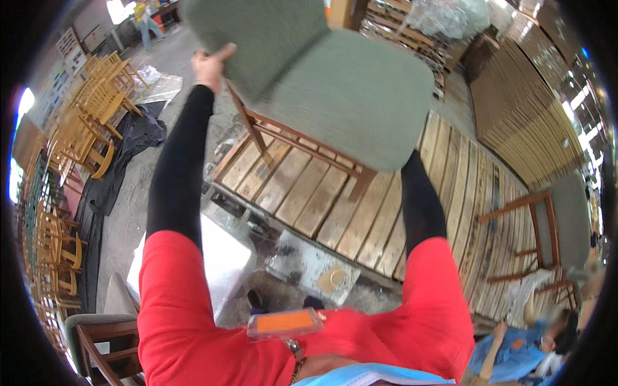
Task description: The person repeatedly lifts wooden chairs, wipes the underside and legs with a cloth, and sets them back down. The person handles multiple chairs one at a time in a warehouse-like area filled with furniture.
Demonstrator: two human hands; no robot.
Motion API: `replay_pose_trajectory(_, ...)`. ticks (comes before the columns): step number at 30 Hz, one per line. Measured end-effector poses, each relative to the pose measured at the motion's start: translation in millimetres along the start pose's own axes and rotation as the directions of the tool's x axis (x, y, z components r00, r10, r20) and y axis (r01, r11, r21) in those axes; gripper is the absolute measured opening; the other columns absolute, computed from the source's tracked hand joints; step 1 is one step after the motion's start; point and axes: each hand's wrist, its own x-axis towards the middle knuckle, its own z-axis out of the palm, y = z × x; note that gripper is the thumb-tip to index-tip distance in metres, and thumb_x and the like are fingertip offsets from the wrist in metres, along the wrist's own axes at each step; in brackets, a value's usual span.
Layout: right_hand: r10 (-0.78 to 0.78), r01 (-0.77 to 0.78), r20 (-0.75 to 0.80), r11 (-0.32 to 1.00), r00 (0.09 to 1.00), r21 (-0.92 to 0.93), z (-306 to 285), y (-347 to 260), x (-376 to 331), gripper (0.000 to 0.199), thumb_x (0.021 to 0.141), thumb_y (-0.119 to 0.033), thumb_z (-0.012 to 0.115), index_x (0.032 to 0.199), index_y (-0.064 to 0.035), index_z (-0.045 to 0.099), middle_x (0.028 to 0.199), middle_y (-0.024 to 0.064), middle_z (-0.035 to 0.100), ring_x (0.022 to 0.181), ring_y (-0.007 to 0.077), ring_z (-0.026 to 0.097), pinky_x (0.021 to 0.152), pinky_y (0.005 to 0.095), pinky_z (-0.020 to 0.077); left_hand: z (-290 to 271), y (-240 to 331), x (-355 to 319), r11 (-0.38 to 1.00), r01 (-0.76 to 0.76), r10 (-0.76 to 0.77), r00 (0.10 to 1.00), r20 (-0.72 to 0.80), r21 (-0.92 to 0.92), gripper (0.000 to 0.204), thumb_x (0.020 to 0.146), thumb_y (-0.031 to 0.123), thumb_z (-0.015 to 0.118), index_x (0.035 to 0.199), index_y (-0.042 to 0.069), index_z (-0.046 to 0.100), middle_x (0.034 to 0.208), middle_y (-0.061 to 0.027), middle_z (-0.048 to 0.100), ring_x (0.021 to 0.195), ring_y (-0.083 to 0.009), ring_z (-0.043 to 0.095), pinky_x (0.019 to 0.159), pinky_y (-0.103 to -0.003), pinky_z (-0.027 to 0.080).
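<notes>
**Even Light in the Middle, Hard Glare at the Rim**

From here the middle of the hall looks evenly lit: the grey-green chair (347,96) and slatted counter (315,215) show soft tones, with murkier shade under the counter's near edge. White glare (26,100) burns at the far left, a bright patch (119,11) glows up top, and pale streaks (584,138) line the right side. A white surface (225,257) at lower left is washed out. The seat's fabric looks slightly smeared. Wooden chairs (103,100) and stacked cardboard (521,106) bow toward the rim, where everything drops into black.
</notes>
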Motion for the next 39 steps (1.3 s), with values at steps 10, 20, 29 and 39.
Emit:
replay_pose_trajectory(10,0.037,-0.037,-0.003,0.999,0.999,-0.027,-45,56,125,0.025,0.102,-0.032,0.049,0.097,-0.0087,0.053,0.083,0.0033,0.048,0.073,0.0156,0.051,0.066,0.0358,0.0416,164,-97,52,0.736,-0.243,0.237,0.967,0.097,0.632,0.056,0.076,0.039,0.080,0.113,-0.001,0.068,0.106,-0.0204,0.072,0.094,-0.0335,0.072,0.085,-0.045,0.056)
replay_pose_trajectory(20,-0.165,0.164,0.002,0.974,0.986,-0.160,-34,76,106,0.028,0.100,-0.036,0.054,0.085,-0.0122,0.050,0.069,0.0006,0.040,0.061,0.0150,0.043,0.056,0.0350,0.0356,42,-141,-271,0.803,0.200,-0.493,0.752,0.438,0.561,0.042,0.093,0.040,0.058,0.082,0.000,0.066,0.079,-0.0138,0.067,0.075,-0.0247,0.067,0.071,-0.042,0.054)
replay_pose_trajectory(29,0.883,-0.770,0.226,0.470,0.412,-0.433,-9,340,-319,0.034,0.098,-0.039,0.058,0.075,-0.0154,0.048,0.057,-0.0019,0.033,0.050,0.0144,0.036,0.046,0.0344,0.0302,-299,210,-785,-0.103,0.988,-0.433,0.060,-0.899,0.116,0.070,0.093,0.058,0.053,0.099,-0.010,0.070,0.100,-0.0207,0.071,0.084,-0.0262,0.071,0.073,-0.046,0.057)
replay_pose_trajectory(39,0.388,-0.351,0.677,0.636,-0.625,-0.688,346,171,-771,0.064,0.102,-0.054,0.052,0.148,-0.0103,0.038,0.109,0.0105,0.063,0.105,0.0256,0.064,0.094,0.0421,0.0510,-508,518,-879,-0.366,0.867,0.743,0.491,-0.455,0.339,0.035,0.090,0.013,0.066,0.121,0.003,0.055,0.112,-0.0177,0.064,0.109,-0.0356,0.061,0.088,-0.044,0.049)
